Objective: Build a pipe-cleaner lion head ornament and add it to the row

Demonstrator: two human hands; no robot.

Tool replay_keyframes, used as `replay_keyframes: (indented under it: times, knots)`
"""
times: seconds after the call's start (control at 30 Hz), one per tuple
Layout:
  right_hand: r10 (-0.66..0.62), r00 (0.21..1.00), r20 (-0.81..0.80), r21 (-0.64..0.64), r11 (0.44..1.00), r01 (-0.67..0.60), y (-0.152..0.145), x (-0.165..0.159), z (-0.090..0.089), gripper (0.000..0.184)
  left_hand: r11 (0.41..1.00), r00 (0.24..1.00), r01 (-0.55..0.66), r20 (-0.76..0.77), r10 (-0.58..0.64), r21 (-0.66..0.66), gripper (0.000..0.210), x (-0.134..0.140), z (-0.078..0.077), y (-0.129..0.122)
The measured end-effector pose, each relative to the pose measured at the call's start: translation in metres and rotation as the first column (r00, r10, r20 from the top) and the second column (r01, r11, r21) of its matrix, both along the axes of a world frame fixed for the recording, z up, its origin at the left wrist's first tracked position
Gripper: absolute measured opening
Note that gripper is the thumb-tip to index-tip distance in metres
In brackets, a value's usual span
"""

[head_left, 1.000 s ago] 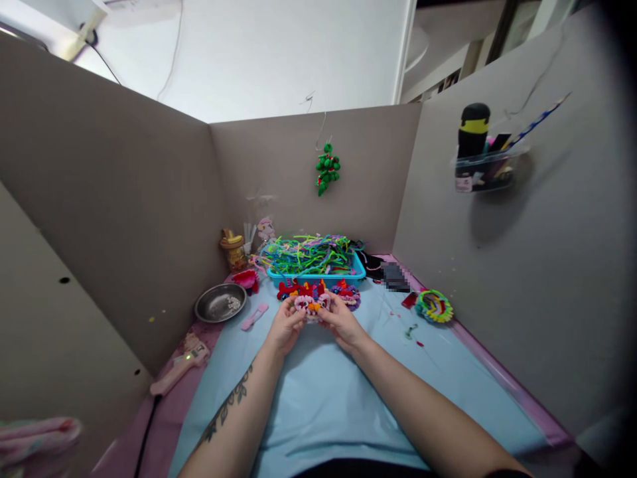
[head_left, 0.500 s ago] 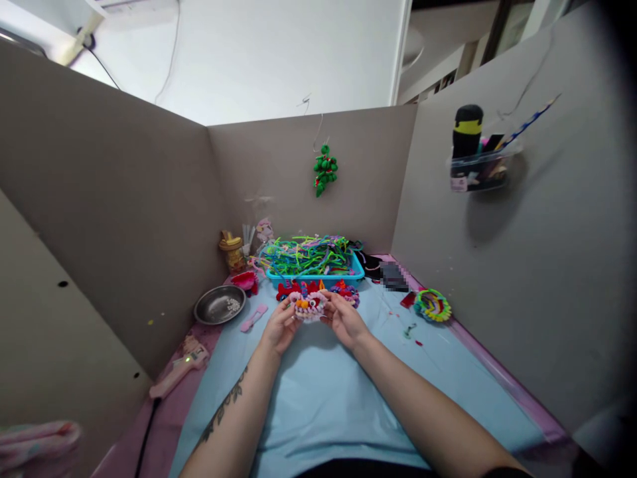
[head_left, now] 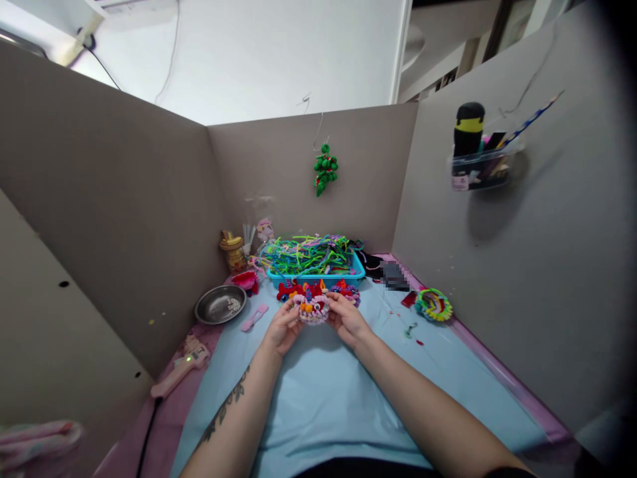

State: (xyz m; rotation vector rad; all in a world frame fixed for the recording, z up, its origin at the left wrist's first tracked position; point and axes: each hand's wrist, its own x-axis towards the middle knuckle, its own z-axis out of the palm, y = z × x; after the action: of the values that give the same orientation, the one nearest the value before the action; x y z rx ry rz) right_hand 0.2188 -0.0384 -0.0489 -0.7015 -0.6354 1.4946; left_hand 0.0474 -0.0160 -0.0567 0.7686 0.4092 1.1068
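Note:
Between both hands I hold a small pink, knobbly pipe-cleaner figure [head_left: 312,316] with orange and red patches, a round eye and a blue-purple horn. My left hand [head_left: 283,329] grips its left side, and my right hand [head_left: 347,320] has the right side between thumb and fingers. Some fingertips are hidden behind the figure. Just beyond it lie a red pipe-cleaner figure [head_left: 287,292] and a purple-red one [head_left: 349,292], both partly covered by my hands and the held figure.
A blue basket [head_left: 318,281] of pipe cleaners stands behind. To the left are a metal bowl [head_left: 209,309], a pink clip-like piece [head_left: 254,318] and a glue gun [head_left: 182,372] with a lit light. A coloured ring [head_left: 433,305] lies at right. Grey panels [head_left: 298,133] surround the table.
The pink figure has tipped and turned slightly in my hands, so its horn and lower front show more fully. Both hands keep their hold.

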Motion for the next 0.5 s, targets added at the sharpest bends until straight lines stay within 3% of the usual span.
replay_keyframes:
  times: [0.2,0.33,0.5]
  knots:
    - [0.114,0.993,-0.015,0.010,0.993,-0.114,-0.004,-0.001,0.002,0.032,0.998,0.997,-0.063,0.038,0.062,0.017,0.037,0.000,0.006,-0.004]
    - [0.206,0.978,-0.031,0.064,0.977,-0.204,-0.007,-0.004,0.001,0.038,0.995,0.995,-0.096,0.040,0.096,0.019,0.039,0.001,0.006,-0.004]
    - [0.184,0.980,-0.078,0.151,0.974,-0.171,-0.006,-0.011,-0.004,0.045,0.997,0.998,-0.059,0.020,0.058,0.051,0.046,0.007,0.003,-0.005]
